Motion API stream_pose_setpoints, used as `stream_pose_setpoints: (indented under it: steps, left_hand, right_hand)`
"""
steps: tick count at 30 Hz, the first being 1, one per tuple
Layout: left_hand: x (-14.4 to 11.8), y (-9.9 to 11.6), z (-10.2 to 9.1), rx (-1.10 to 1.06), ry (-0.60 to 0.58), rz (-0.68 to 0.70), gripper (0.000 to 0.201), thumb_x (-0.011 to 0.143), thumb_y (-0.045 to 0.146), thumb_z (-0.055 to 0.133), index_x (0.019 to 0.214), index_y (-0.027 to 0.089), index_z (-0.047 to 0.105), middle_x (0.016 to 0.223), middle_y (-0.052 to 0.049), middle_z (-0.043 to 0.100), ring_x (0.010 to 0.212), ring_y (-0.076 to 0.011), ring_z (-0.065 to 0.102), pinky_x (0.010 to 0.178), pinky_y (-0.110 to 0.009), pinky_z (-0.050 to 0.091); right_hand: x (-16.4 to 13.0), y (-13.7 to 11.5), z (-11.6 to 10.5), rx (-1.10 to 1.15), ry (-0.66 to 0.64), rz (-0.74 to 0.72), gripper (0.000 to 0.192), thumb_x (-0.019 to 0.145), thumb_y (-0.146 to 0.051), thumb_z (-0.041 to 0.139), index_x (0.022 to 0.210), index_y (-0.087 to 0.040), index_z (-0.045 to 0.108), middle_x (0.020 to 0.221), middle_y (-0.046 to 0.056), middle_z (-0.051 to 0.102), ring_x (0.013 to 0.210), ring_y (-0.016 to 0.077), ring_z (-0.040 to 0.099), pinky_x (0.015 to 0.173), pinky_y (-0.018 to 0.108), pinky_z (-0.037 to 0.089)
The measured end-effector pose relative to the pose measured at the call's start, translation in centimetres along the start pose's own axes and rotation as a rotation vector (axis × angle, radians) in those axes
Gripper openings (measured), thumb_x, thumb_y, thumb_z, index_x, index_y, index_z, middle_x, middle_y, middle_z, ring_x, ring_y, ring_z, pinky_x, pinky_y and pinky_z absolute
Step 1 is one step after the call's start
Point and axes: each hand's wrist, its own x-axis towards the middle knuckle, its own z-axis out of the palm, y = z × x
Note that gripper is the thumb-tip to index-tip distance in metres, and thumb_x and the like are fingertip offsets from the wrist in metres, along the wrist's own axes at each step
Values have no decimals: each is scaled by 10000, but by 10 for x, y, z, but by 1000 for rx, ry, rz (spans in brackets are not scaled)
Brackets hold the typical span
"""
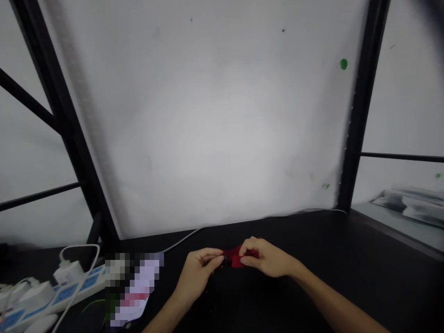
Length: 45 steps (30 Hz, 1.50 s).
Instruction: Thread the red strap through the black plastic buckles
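Because both hands pinch it, the small red soft piece (236, 257), maybe cloth, stays up off the black table (347, 259); left hand (197, 273) and right hand (265, 258) grip opposite ends.

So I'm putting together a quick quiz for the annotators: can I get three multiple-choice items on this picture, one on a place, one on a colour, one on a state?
1. Where is the power strip?
A. at the lower left of the desk
B. at the far right
C. on the wall

2. What colour is the small piece between the hands?
A. blue
B. red
C. yellow

3. How do the hands stand?
A. both flat on the desk
B. one raised to the wall
C. left hand and right hand both pinching the piece

Answers: 1 A, it lies by the left edge with plugs in it. 2 B, red shows between the fingertips. 3 C, fingers of both close on it.
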Motion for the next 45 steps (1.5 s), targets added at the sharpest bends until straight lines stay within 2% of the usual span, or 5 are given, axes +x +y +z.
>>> stream_pose_setpoints:
  steps: [17,30,34,38,45]
  left_hand:
    - [-14,-4,23,85,272,243,198,879,341,587,949,202,711,894,-39,745,852,-212,696,778,-291,548]
    - [-14,10,15,262,86,239,333,903,413,555,657,188,557,658,13,538,623,-146,495,589,-236,409]
    - [-14,3,22,214,53,150,329,898,411,540,666,178,562,661,12,545,634,-150,496,599,-244,407]
    - [-12,-4,23,94,13,80,369,874,459,574,643,171,567,594,36,498,560,-125,451,537,-225,364]
    - [-8,4,10,-162,78,108,338,876,462,565,924,165,720,796,-33,668,633,-150,544,598,-245,437]
  right_hand:
    - [7,-28,42,270,244,99,143,881,-261,575,830,-170,673,810,26,676,756,164,602,721,282,459]
    - [6,-22,30,40,236,8,89,875,-242,593,914,-221,671,910,25,663,882,183,580,841,328,430]
    - [1,-28,32,-27,201,-77,432,775,-211,698,1192,-282,609,1105,39,621,1028,221,549,967,412,381]
    - [-2,-30,34,-15,150,-50,272,797,-314,727,1067,-288,707,1060,30,640,967,210,582,917,373,425]
    - [4,-12,34,77,191,30,320,774,-334,773,1080,-260,718,1007,22,723,909,209,634,849,308,459]
